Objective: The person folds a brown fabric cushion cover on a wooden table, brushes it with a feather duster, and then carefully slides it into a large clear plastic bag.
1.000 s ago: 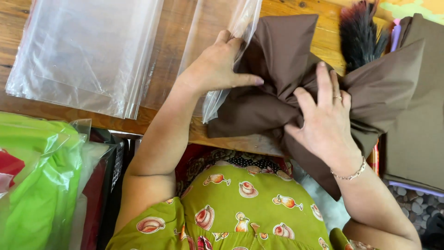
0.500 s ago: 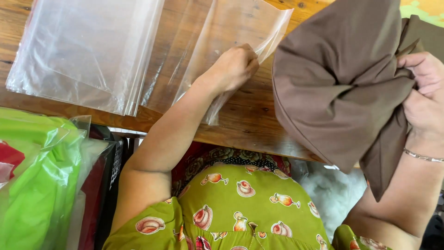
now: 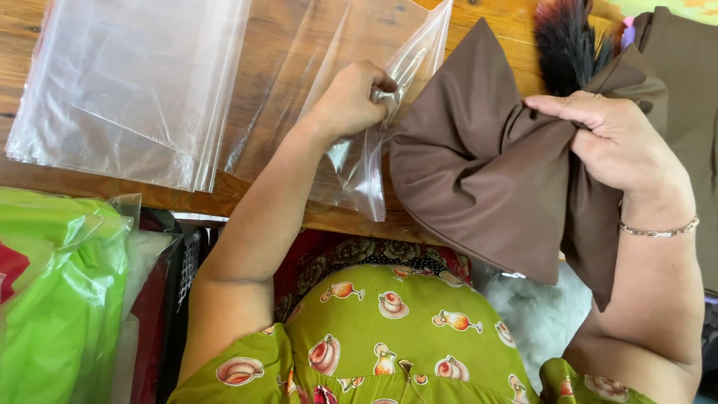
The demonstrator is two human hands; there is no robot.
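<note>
My right hand (image 3: 617, 138) grips a folded brown cloth (image 3: 486, 172) by its bunched middle and holds it just above the wooden table (image 3: 273, 82). The cloth's left edge sits at the mouth of a clear plastic bag (image 3: 366, 90). My left hand (image 3: 348, 101) pinches the open edge of that bag, fingers closed on the plastic. The bag lies flat on the table and hangs slightly over its near edge. A thin bracelet (image 3: 658, 230) is on my right wrist.
A stack of clear plastic bags (image 3: 127, 90) lies at the table's left. Green packed bags (image 3: 52, 292) stand at the lower left beside dark items. A black feather duster (image 3: 565, 45) and more brown cloth (image 3: 688, 97) lie at the upper right.
The brown cloth went from pressed on the table, up into the air, and now is lowered at the bag's mouth. My left hand moved from the cloth to gripping the bag's edge.
</note>
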